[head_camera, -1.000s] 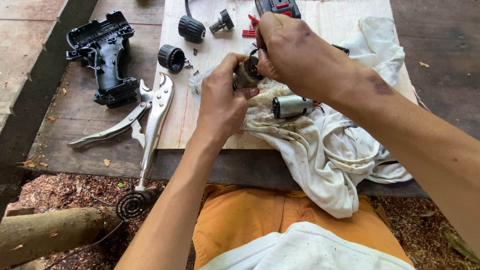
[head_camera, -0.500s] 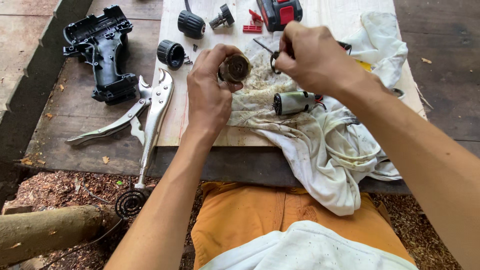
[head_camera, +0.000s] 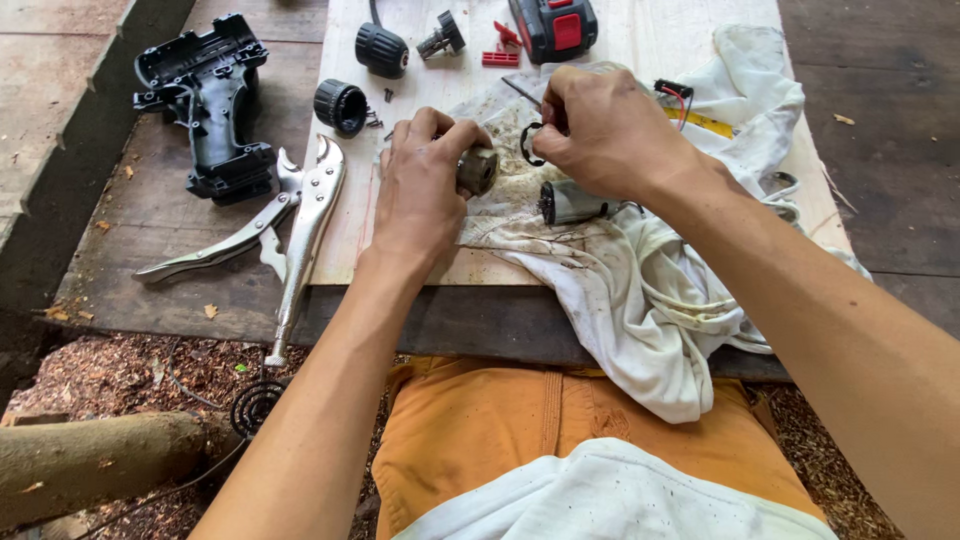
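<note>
My left hand (head_camera: 420, 190) grips a small round greasy gear housing (head_camera: 478, 170) just above a stained white cloth (head_camera: 640, 290). My right hand (head_camera: 605, 130) pinches a thin dark metal ring (head_camera: 530, 145) right beside the housing, with a slim tool tip poking out above the fingers. A small cylindrical electric motor (head_camera: 572, 202) lies on the cloth under my right wrist, its wires running away to the right.
Silver locking pliers (head_camera: 285, 225) lie at the pale board's (head_camera: 640, 40) left edge. A black drill housing half (head_camera: 205, 105) sits far left. A black collar (head_camera: 341, 106), chuck (head_camera: 381, 48), small gear part (head_camera: 441, 36), red bits (head_camera: 500, 57) and a red-black battery (head_camera: 553, 25) lie at the back.
Both hands have come down closer to the cloth. The right hand has drawn slightly away from the housing, with the ring showing between its fingers.
</note>
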